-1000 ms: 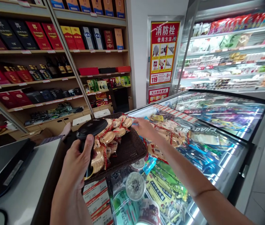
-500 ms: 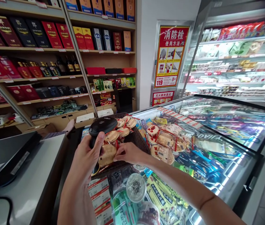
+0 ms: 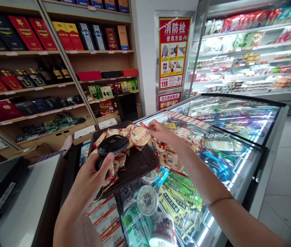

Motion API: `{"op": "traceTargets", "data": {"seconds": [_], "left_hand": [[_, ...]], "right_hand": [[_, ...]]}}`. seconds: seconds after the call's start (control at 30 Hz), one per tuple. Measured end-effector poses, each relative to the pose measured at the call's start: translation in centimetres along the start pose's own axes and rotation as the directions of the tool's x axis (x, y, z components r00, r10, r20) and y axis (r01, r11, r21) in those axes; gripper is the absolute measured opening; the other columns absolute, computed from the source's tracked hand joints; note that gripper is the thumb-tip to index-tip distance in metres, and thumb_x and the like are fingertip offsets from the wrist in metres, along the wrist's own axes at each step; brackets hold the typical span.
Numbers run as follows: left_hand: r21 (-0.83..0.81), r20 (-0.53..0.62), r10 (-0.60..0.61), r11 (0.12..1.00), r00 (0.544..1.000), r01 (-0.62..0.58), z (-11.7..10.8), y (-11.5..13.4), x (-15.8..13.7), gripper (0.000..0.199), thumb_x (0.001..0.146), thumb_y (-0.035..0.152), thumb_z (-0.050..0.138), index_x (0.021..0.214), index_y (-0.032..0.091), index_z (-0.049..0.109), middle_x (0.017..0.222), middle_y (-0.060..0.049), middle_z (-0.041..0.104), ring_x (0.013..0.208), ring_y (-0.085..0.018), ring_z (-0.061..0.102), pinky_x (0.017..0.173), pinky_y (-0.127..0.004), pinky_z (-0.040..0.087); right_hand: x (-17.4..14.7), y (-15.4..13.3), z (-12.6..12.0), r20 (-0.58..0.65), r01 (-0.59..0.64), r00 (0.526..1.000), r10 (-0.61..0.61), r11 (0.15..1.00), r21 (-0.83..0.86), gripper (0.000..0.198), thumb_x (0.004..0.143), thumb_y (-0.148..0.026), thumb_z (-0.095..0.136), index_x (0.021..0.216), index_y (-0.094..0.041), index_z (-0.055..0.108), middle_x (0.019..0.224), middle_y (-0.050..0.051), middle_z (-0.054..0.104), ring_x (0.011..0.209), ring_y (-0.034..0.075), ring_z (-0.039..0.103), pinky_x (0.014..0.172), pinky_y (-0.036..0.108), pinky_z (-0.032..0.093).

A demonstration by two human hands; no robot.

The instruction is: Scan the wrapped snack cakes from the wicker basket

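Lifted from the near basket (image 3: 140,164) edge, the right hand (image 3: 158,132) now pinches a cracker packet (image 3: 139,136) far-side; left hand (image 3: 94,178) fingers grip the scanner (image 3: 112,145), best aimed squarely at its barcode.

Scanner (image 3: 112,145): black handheld unit, broad rounded head, gripped by its handle in the left hand (image 3: 94,180) and held over the near edge of the basket (image 3: 140,164). Cracker pack (image 3: 139,136): round pale biscuit in clear wrap with red edging, pinched at its right end by the right hand (image 3: 159,132), raised just above the basket, tilted. Basket: dark woven tray, set on the freezer lid, partly filled with like packs.
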State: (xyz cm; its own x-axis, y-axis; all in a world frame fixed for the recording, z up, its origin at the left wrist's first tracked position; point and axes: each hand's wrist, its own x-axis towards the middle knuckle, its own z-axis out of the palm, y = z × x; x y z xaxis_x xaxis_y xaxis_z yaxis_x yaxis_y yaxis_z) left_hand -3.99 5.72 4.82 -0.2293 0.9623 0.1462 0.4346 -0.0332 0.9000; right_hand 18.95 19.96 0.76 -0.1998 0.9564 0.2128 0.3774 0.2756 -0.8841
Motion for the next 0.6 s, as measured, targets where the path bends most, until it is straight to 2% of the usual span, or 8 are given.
{"op": "traceTargets", "data": {"seconds": [0.13,0.3,0.5,0.6], "left_hand": [[-0.005,0.044,0.027,1.0,0.999,-0.027,0.2,-0.2,0.2,0.046,0.075,0.065,0.062,0.071,0.021,0.049,0.055,0.004,0.047,0.048,-0.01,0.043,0.042,-0.02,0.036],[0.104,0.178,0.066,0.991,0.982,-0.086,-0.2,-1.2,1.2,0.046,0.078,0.067,0.058,0.075,0.021,0.052,0.052,0.004,0.05,0.046,-0.011,0.044,0.042,-0.021,0.036],[0.103,0.166,0.058,0.992,0.984,-0.076,0.1,-0.9,1.0,0.044,0.079,0.064,0.058,0.075,0.022,0.05,0.052,0.005,0.051,0.047,-0.01,0.045,0.045,-0.021,0.037],[0.047,0.112,0.056,0.997,0.992,-0.062,0.5,0.2,0.2,0.04,0.081,0.059,0.06,0.075,0.021,0.048,0.053,0.007,0.049,0.048,-0.009,0.042,0.047,-0.02,0.036]], "right_hand": [[0.1,0.3,-2.4,0.004,-0.039,0.999,0.04,0.993,-0.113,0.013,0.089,-0.031,0.057,0.095,-0.021,0.05,0.085,0.0,0.056,0.068,0.012,0.05,0.058,0.023,0.036],[0.4,0.8,-3.0,-0.017,0.007,1.0,-0.01,0.985,-0.174,0.015,0.088,-0.033,0.056,0.096,-0.021,0.052,0.09,0.003,0.058,0.072,0.013,0.051,0.061,0.024,0.036],[0.2,0.8,-3.2,-0.019,0.008,1.0,-0.014,0.967,-0.255,0.014,0.089,-0.031,0.055,0.098,-0.021,0.052,0.091,0.003,0.062,0.074,0.015,0.054,0.064,0.025,0.037],[0.0,0.8,-3.9,-0.069,-0.007,0.997,-0.021,0.925,-0.38,0.013,0.091,-0.031,0.054,0.1,-0.021,0.053,0.088,0.004,0.064,0.075,0.017,0.056,0.067,0.026,0.039]]}}
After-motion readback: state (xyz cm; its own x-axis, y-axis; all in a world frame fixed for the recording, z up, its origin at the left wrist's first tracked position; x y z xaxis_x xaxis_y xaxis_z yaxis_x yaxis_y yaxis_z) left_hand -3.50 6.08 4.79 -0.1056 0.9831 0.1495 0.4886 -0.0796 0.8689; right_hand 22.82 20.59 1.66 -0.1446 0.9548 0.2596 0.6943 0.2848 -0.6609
